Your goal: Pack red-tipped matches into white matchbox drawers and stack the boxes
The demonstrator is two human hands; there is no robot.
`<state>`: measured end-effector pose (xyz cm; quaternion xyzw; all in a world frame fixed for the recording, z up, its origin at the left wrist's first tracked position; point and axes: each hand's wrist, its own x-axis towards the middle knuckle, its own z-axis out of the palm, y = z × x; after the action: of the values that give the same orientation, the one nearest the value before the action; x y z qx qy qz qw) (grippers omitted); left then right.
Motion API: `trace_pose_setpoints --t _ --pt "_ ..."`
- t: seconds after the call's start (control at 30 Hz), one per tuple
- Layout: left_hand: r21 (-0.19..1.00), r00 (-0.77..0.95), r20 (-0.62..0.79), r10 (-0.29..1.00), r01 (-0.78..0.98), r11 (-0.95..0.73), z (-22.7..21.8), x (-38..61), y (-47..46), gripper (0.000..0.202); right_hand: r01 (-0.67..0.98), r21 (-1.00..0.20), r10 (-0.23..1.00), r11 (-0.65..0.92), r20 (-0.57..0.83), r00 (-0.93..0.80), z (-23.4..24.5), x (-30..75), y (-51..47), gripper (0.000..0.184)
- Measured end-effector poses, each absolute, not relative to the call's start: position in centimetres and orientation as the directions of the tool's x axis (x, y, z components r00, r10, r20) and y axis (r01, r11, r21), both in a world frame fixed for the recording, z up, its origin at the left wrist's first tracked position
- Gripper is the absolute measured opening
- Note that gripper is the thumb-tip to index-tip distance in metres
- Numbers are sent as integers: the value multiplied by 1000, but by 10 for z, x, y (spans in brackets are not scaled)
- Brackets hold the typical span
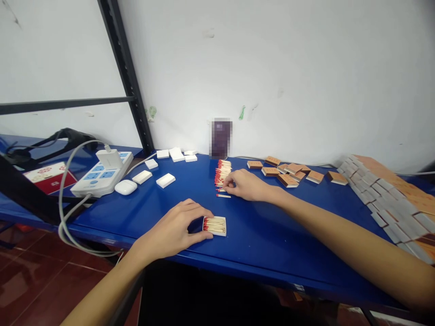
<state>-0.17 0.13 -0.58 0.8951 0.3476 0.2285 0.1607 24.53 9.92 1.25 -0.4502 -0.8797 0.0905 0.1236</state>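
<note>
A small white matchbox tray (220,233) lies on the blue table, holding a layer of red-tipped matches with their heads to the left. My left hand (181,226) grips its left end between thumb and forefinger. Beyond the tray is a long pile of loose matches (222,170), red heads also to the left. At the near end of that pile, my right hand (245,184) has its fingertips pinched together on match ends; exactly how many it grips is hidden. One single match (223,196) lies just in front of the pile.
Several white tray pieces (166,180) lie left of the pile, beside a white earbud case (125,187) and a power strip (102,176) with cables. Brown matchbox sleeves (288,180) are scattered right, near a large stack of sleeves (390,203). A pixelated dark object (220,138) leans on the wall.
</note>
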Motion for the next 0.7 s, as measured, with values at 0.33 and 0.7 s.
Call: trace_pose_setpoints --t 0.33,0.7 --pt "448 659 287 695 549 -706 -4 -1 1 25 745 -433 808 508 -59 -586 36 243 86 16" --pt "455 661 289 693 542 -706 -6 -2 0 26 740 -329 786 587 9 -619 34 248 88 26"
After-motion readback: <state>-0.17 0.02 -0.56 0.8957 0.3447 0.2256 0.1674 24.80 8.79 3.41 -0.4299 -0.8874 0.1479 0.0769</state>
